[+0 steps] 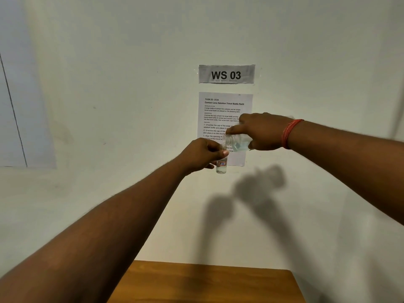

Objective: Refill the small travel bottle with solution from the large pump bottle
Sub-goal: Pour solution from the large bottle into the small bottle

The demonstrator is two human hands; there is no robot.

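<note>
Pour position — both bottles held up in front of the wall.
Left hand (pixel 202 155) grips the small travel bottle (pixel 221 166) upright, fingers curled round its upper part. Right hand (pixel 263 131) holds the large bottle (pixel 237 142) tipped sideways — its open threaded neck sits just above the left grip, over the travel bottle's mouth. Clear liquid is visible in both.
</note>
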